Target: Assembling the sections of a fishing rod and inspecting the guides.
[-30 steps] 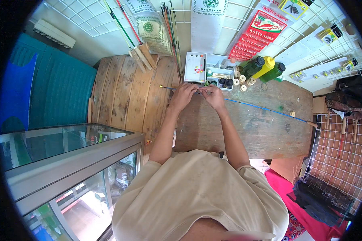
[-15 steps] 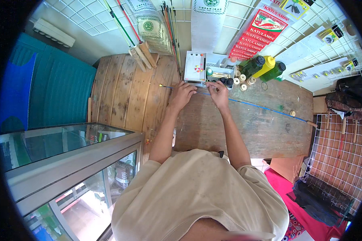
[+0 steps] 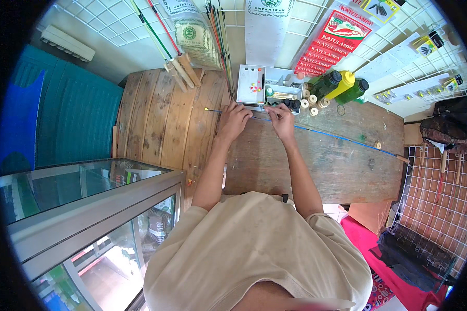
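Note:
A thin blue fishing rod [image 3: 337,137] lies across the table, its yellow-tipped end to the left and its wooden handle to the right. Over the rod's left part is my left hand [image 3: 234,121], fingers curled and closed. My right hand [image 3: 282,122], a little to the right, makes a pinch with thumb and forefinger near the front edge of a white compartment box [image 3: 251,88]. Whatever either hand pinches is too small to make out. Small coloured beads [image 3: 255,87] lie in the box's left tray, and dark-capped little bottles [image 3: 292,105] stand in its right part.
Wooden spools [image 3: 313,101] and green and yellow bottles [image 3: 343,87] stand right of the box. Rods with wooden handles [image 3: 179,72] lean at the back left. Packets [image 3: 342,39] hang on the wire grid. A glass cabinet [image 3: 96,194] borders the table at left.
Both hands stay almost in place over the rod, with only slight finger movement. The whole view has shifted very slightly.

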`<state>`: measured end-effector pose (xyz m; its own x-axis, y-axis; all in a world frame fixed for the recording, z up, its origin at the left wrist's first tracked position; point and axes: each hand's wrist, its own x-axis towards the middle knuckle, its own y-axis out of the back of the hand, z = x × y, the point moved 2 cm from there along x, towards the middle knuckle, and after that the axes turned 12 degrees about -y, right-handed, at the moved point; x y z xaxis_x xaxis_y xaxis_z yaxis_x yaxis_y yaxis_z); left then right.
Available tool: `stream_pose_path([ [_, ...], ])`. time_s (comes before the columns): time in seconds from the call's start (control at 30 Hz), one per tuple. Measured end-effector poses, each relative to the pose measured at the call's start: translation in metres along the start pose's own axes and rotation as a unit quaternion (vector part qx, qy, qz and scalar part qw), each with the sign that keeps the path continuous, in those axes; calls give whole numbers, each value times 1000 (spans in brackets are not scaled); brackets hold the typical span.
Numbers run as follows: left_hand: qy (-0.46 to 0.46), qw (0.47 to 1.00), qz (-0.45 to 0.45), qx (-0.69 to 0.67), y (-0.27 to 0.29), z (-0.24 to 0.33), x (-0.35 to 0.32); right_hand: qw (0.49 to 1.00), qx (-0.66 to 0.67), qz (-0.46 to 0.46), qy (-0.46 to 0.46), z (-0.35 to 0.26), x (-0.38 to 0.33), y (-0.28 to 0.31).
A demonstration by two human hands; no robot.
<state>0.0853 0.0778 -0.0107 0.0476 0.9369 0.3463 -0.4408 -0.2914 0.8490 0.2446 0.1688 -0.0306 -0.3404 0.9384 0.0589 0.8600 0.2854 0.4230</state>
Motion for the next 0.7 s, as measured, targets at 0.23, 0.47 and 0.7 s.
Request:
stream_pose_path([
  [0.23,-8,1000,17,7,-3,1,0,1000,-3,-12,27,5,-1,-1],
  [0.47,-27,999,31,9,0,3,2,997,-52,-61,11,1,-1,-7],
  [0.7,-30,998,45,-13,-2,2,2,990,-54,-129,-10,1,2,-15],
])
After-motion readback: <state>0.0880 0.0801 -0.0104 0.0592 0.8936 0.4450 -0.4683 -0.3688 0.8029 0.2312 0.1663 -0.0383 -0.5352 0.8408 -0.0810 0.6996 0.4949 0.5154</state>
